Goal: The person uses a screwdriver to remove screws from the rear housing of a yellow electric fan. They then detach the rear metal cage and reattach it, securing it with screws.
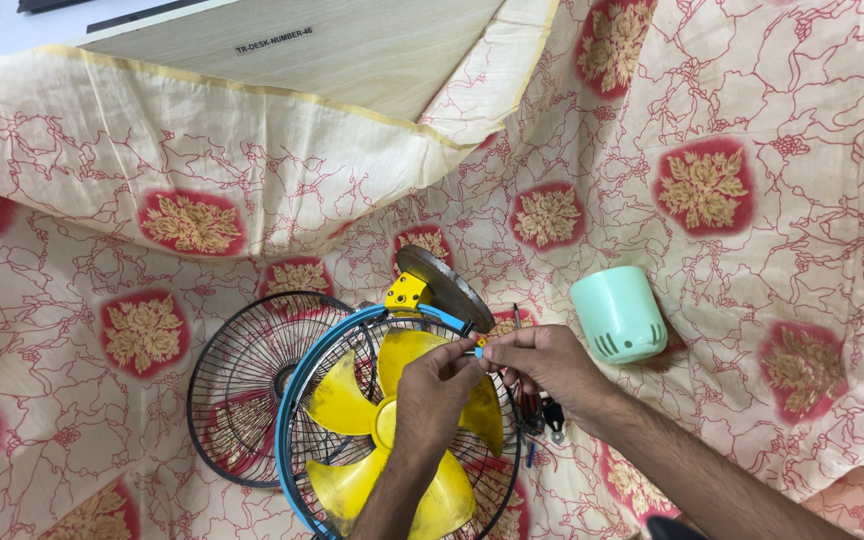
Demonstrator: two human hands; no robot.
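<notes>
Over the yellow fan (392, 420), both hands (437, 395) (542, 362) pinch a tiny blue clip (479, 351) with closed fingers; it might slip into the blades.

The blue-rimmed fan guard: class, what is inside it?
Inside the guard sit yellow blades around a hub. The left hand covers part of the hub and one blade; the motor is hidden.

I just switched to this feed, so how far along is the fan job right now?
Done, by the look of it: one black grille lies apart on the cloth, and the mint green motor cover is off, lying on its side. In hand: left hand and right hand pinch a small part at the blue rim. Left: the yellow blades sit inside the other grille.
</notes>
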